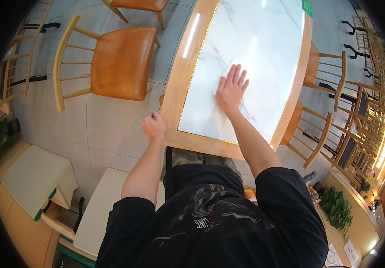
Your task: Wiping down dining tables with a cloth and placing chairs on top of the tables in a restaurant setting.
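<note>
My right hand [231,88] lies palm down near the middle of a table with a white marble-patterned top [209,110] and a wooden border. Its fingers are slightly apart. A thin white cloth or tissue [226,71] seems to show at the edges of this hand, hard to tell from the white surface. My left hand [153,125] is curled into a fist beside the table's left near corner; whether anything is inside it cannot be told.
A chair with an orange-brown seat [122,63] stands left of the table, and others [291,124] stand along its right side. A green sticker [307,7] marks the far right corner. Pale counters [41,177] are at the lower left, leafy plants [336,206] at the lower right.
</note>
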A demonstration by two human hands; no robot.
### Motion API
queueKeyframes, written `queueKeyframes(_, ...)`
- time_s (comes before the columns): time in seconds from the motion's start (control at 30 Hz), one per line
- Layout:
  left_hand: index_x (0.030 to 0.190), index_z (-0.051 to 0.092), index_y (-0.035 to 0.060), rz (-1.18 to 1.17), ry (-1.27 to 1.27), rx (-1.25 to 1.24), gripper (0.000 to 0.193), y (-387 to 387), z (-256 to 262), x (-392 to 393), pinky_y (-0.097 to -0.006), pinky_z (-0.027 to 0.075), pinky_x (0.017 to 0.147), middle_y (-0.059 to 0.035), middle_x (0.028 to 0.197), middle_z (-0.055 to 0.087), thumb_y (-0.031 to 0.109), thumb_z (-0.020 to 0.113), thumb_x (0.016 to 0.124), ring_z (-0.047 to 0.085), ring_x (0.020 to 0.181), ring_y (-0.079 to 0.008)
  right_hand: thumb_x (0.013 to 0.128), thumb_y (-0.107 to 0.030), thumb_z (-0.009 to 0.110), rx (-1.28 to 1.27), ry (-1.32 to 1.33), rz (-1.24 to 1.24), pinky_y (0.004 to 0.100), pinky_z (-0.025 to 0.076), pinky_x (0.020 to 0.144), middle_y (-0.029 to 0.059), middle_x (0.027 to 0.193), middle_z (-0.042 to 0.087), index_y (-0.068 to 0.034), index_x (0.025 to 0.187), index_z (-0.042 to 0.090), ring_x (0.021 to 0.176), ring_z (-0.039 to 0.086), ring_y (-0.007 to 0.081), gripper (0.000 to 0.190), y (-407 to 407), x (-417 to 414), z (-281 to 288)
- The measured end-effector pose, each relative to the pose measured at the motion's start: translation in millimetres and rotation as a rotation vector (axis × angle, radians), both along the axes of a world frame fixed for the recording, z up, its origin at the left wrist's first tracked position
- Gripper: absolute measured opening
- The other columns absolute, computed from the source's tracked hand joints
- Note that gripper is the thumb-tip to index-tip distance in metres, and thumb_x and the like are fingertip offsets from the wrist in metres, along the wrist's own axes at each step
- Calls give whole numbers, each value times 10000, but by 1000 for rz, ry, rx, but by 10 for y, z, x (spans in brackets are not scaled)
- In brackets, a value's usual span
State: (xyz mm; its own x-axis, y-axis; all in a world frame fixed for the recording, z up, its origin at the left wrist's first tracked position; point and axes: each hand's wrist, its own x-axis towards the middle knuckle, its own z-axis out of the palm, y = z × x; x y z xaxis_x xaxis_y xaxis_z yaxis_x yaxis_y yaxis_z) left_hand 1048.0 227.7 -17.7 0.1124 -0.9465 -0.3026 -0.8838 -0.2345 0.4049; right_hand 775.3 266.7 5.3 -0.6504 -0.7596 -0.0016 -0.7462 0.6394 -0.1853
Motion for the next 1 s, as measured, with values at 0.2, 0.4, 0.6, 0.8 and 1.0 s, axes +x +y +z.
queueKeyframes(0.2, 711, 613, -34, 7, 71, -15, 315, -13, 84, -52, -510, 431, 636, -259, 703, 593, 223, 461, 811, 573, 672, -441, 931, -324, 355, -24, 11, 162, 542, 81, 1108, 139, 1504, 219, -10, 1427, 257, 1387, 152, 378, 595, -394, 411, 29)
queueKeyframes(0.4, 695, 619, -18, -1, 37, 29, 293, -9, 46, -61, -509, 437, 616, -248, 656, 591, 205, 470, 815, 570, 637, -435, 928, -314, 359, -37, -7, 307, 545, 106, 1104, 131, 1495, 242, -18, 1419, 279, 1378, 189, 368, 579, -739, 674, 78)
queueKeyframes(0.6, 685, 593, -29, -46, 115, -4, 279, 13, 6, -29, -507, 420, 594, -256, 659, 577, 174, 451, 814, 558, 638, -442, 921, -311, 374, -43, -57, 354, 541, 138, 1101, 125, 1492, 247, -30, 1416, 292, 1370, 218, 357, 574, -899, 711, 140)
queueKeyframes(0.8, 695, 581, -32, -79, 145, 56, 276, 50, -7, 11, -515, 402, 596, -263, 671, 568, 161, 425, 814, 541, 649, -454, 924, -302, 383, -17, -78, 279, 534, 141, 1102, 126, 1496, 237, -31, 1417, 290, 1368, 219, 363, 570, -1097, 777, 148)
queueKeyframes(1.0, 706, 568, -27, -127, 157, 103, 297, 41, 30, 6, -510, 399, 615, -265, 688, 561, 182, 396, 828, 535, 684, -466, 901, -274, 416, -148, -89, 225, 524, 170, 1100, 118, 1471, 296, -34, 1384, 359, 1354, 263, 345, 542, -1399, 665, 155)
